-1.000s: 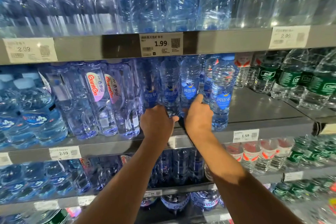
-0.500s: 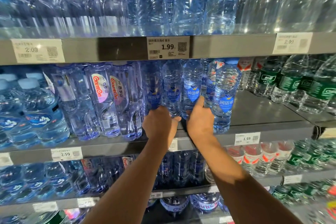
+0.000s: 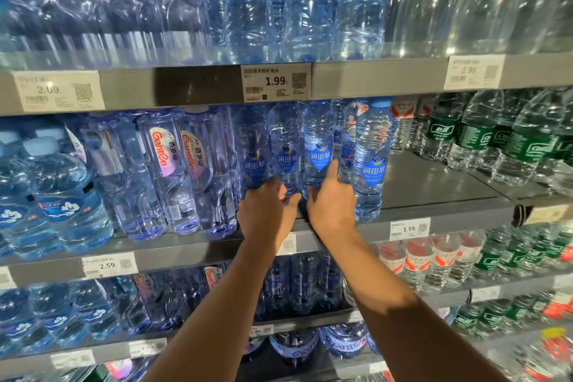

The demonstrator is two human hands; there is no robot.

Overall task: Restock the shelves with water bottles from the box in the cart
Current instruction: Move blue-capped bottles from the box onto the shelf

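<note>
Clear water bottles with blue labels stand in a row on the middle shelf [image 3: 434, 192]. My left hand [image 3: 266, 214] grips the base of one of them, a bottle [image 3: 286, 146] at the shelf's front edge. My right hand [image 3: 331, 205] holds the neighbouring bottle [image 3: 319, 139] low down, its thumb pointing up along the bottle's right side and its fingers hidden behind. Another blue-label bottle [image 3: 372, 158] stands just right of my right hand. The box and the cart are out of view.
Ganten bottles [image 3: 164, 164] fill the shelf left of my hands. Green-label bottles [image 3: 496, 139] stand at the right, beyond a bare patch of shelf. Large bottles line the shelf above, over a 1.99 price tag [image 3: 276, 82]. More bottles fill the lower shelves.
Both hands stay at the bases of the blue-label bottles. Only the view has shifted a little.
</note>
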